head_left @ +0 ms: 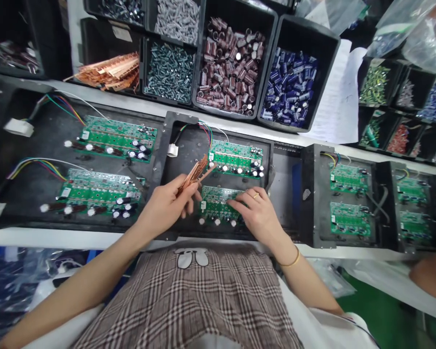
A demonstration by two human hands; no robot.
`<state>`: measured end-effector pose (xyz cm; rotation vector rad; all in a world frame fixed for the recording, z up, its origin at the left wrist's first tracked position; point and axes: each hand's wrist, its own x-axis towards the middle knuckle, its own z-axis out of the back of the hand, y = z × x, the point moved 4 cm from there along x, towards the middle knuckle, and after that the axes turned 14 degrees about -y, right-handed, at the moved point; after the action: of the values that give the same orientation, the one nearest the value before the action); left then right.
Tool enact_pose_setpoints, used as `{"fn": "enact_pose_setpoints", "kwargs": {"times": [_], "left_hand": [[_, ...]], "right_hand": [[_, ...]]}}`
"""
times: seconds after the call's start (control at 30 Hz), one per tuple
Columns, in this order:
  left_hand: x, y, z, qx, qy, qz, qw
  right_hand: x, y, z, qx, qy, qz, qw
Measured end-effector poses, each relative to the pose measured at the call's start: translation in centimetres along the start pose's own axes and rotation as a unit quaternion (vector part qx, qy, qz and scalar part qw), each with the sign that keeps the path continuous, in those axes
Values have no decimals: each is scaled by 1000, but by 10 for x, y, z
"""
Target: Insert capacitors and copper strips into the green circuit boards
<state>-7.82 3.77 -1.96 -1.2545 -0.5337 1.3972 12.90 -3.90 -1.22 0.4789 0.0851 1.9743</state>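
Note:
My left hand (170,201) is closed around a bundle of copper strips (195,175), whose ends fan out over the gap between two green circuit boards. Bent over the lower circuit board (218,199) is my right hand (256,211), its thumb and fingertips together at the board's surface. What those fingertips hold, if anything, is too small to make out. Round capacitors stand along the lower board's front edge, partly hidden by the right hand. The upper circuit board (236,157) carries capacitors and a long thin strip. Both boards lie in a black tray (178,167).
Behind the trays stand bins of copper strips (111,70), brown capacitors (232,68) and blue capacitors (290,85). More boards lie in trays at left (32,145) and right (381,194). Papers (334,97) lie beside the bins. Another person's arm (432,276) shows at the right edge.

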Motion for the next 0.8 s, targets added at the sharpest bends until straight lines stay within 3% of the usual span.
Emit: {"fn": "enact_pose_setpoints", "kwargs": {"times": [0.17, 0.3, 0.37, 0.5, 0.57, 0.63, 0.73, 0.8], "left_hand": [[-10, 5, -1, 47, -8, -26, 999], [-18, 6, -9, 20, 2, -23, 1000], [-24, 1, -19, -8, 24, -22, 999], [-35, -13, -37, -86, 84, -21, 992], [-34, -18, -35, -127, 49, -22, 990], [-29, -17, -23, -153, -19, -27, 988], [-19, -10, -1, -167, -107, -39, 979], [-16, -4, 13, -141, -145, -56, 978]], "right_hand": [[-5, -2, -4, -2, 0, -28, 1000], [5, 1, 5, 109, -33, -155, 981], [15, 7, 10, 251, -87, -247, 932], [26, 21, 16, 468, -201, -346, 788], [21, 22, 22, 467, -244, -361, 770], [12, 21, 29, 388, -241, -334, 825], [-1, 27, 22, 194, -121, -208, 951], [-8, 32, 8, 94, -46, -126, 987]]}}
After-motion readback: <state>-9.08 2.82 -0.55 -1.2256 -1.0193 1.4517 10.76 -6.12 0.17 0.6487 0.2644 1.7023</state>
